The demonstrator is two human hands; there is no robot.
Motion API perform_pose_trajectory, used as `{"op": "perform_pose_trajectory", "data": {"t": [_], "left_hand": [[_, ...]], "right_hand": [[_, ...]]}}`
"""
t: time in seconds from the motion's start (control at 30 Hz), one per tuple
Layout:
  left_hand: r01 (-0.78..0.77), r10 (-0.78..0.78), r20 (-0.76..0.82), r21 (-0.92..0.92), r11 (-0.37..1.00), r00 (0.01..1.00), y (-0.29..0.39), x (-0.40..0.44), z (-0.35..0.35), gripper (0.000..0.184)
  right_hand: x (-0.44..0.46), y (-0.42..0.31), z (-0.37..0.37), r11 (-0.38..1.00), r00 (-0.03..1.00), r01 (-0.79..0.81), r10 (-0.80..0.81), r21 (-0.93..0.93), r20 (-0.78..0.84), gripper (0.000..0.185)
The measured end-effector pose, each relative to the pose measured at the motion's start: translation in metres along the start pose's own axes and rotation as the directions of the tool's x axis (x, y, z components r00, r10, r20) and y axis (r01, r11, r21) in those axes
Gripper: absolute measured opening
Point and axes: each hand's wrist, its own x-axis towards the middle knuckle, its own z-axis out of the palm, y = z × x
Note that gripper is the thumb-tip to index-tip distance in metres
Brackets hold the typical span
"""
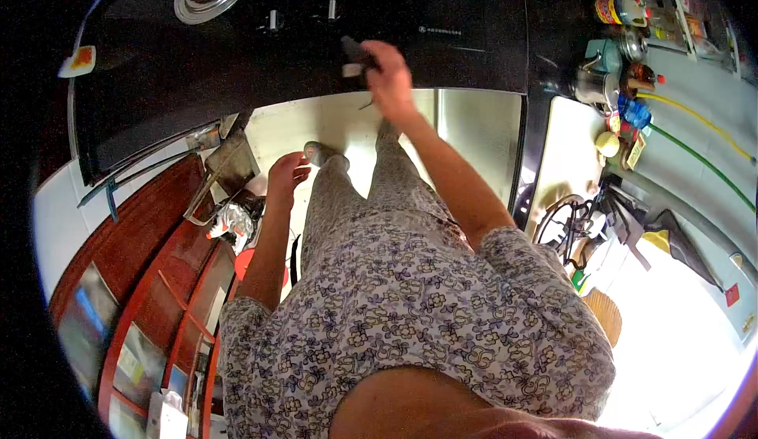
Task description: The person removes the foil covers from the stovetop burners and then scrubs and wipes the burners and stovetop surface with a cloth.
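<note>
My right hand (pixel 387 80) is closed on a dark item (pixel 357 54), perhaps a folded cloth, with a pale patch near its lower edge. It is held over the front part of the black cooktop (pixel 237 64); whether it touches the surface I cannot tell. Two control knobs (pixel 274 19) stand on the cooktop beyond that hand. Lower down, my left hand (pixel 287 177) hangs beside my leg with loosely bent fingers and nothing visible in it.
Silvery burner rings (pixel 189 9) sit at the far side of the cooktop. A small dish with an orange patch (pixel 81 61) lies at its left edge. Bottles (pixel 620 11) and a metal pot (pixel 598 88) line the right. Reddish wooden cabinet doors (pixel 158 297) stand at left.
</note>
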Motion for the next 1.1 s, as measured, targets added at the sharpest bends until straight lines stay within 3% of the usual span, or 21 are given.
{"op": "perform_pose_trajectory", "data": {"t": [0.07,0.1,0.13,0.2,0.23,0.27,0.3,0.37,0.4,0.43,0.47,0.53,0.6,0.67,0.8,0.9,0.93,1.0,1.03,1.07,1.1], "left_hand": [[-0.025,0.024,-0.024,-0.017,1.0,0.999,-0.008,-0.001,-0.021,0.028],[-0.019,0.017,-0.039,-0.049,0.999,0.999,-0.011,-0.004,-0.026,0.028],[-0.014,0.009,-0.056,-0.083,0.996,0.998,-0.014,-0.007,-0.029,0.029],[-0.009,-0.004,-0.108,-0.121,0.993,0.994,-0.022,-0.013,-0.027,0.027],[0.004,-0.023,-0.123,-0.156,0.988,0.992,-0.026,-0.015,-0.025,0.027],[0.017,-0.043,-0.138,-0.189,0.982,0.989,-0.032,-0.016,-0.023,0.027],[0.008,-0.04,-0.14,-0.22,0.975,0.989,-0.037,-0.016,-0.022,0.026],[-0.03,-0.007,-0.155,-0.231,0.973,0.988,-0.042,-0.024,-0.008,0.027],[-0.042,0.005,-0.158,-0.232,0.972,0.987,-0.045,-0.027,-0.004,0.027],[-0.005,-0.018,-0.116,-0.199,0.98,0.993,-0.052,-0.02,-0.006,0.034],[0.02,-0.046,-0.119,-0.212,0.977,0.992,-0.06,-0.014,-0.004,0.034],[0.065,-0.093,-0.11,-0.235,0.97,0.99,-0.053,-0.012,0.014,0.034],[0.058,-0.067,-0.039,-0.205,0.977,0.997,-0.057,0.004,0.023,0.034],[0.089,-0.093,-0.017,-0.176,0.98,0.995,-0.042,0.018,0.039,0.034],[-0.024,0.027,0.022,-0.137,0.99,0.999,-0.016,0.035,0.063,0.021],[-0.059,0.072,0.093,-0.134,0.989,0.993,-0.008,0.043,0.067,0.023],[-0.071,0.089,0.115,-0.152,0.986,0.989,-0.007,0.043,0.065,0.024],[-0.065,0.078,0.117,-0.108,0.992,0.99,-0.011,0.042,0.054,0.035],[-0.057,0.07,0.11,-0.119,0.991,0.991,-0.019,0.044,0.048,0.035],[-0.05,0.063,0.102,-0.13,0.99,0.993,-0.024,0.044,0.041,0.035],[-0.023,0.032,0.067,-0.13,0.991,0.997,-0.025,0.041,0.037,0.031]], "right_hand": [[0.027,0.007,-0.048,0.997,0.999,-0.019,0.022,0.068,-0.042,0.049],[0.045,0.007,-0.077,0.975,0.977,-0.208,0.21,0.078,-0.023,0.048],[0.062,0.02,-0.1,0.874,0.916,-0.371,0.401,0.315,-0.033,0.046],[0.1,0.056,-0.142,0.874,0.921,-0.319,0.377,0.366,-0.097,0.043],[0.12,0.1,-0.16,0.901,0.935,-0.315,0.348,0.3,-0.064,0.043],[0.136,0.114,-0.167,0.859,0.895,-0.416,0.445,0.3,-0.033,0.043],[0.148,0.135,-0.171,0.876,0.888,-0.444,0.458,0.187,-0.035,0.042],[0.154,0.175,-0.153,0.971,0.984,-0.158,0.139,-0.177,-0.114,0.042],[0.149,0.187,-0.141,0.892,0.97,0.158,-0.22,-0.423,-0.103,0.042],[0.142,0.177,-0.13,0.857,0.931,0.251,-0.342,-0.45,-0.131,0.042],[0.13,0.164,-0.119,0.829,0.925,0.233,-0.35,-0.508,-0.147,0.039],[0.107,0.143,-0.094,0.782,0.875,0.38,-0.478,-0.494,-0.084,0.037],[0.077,0.108,-0.061,0.804,0.914,0.337,-0.403,-0.491,-0.034,0.041],[0.049,0.081,-0.029,0.869,0.983,0.169,-0.183,-0.465,0.016,0.044],[0.032,0.041,-0.01,0.928,0.949,0.271,-0.215,-0.254,0.229,0.048],[0.036,0.05,-0.038,0.996,0.978,0.064,-0.076,0.063,0.195,0.049],[0.041,0.04,-0.062,0.999,0.99,0.0,0.007,-0.047,0.144,0.051],[0.059,0.063,-0.097,0.983,0.983,-0.182,0.181,-0.028,-0.037,0.046],[0.068,0.099,-0.109,0.987,0.977,-0.159,0.158,0.001,-0.14,0.044],[0.079,0.115,-0.12,0.968,0.962,-0.231,0.211,-0.102,-0.172,0.043],[0.089,0.119,-0.119,0.944,0.958,-0.22,0.162,-0.246,-0.237,0.039]]}}
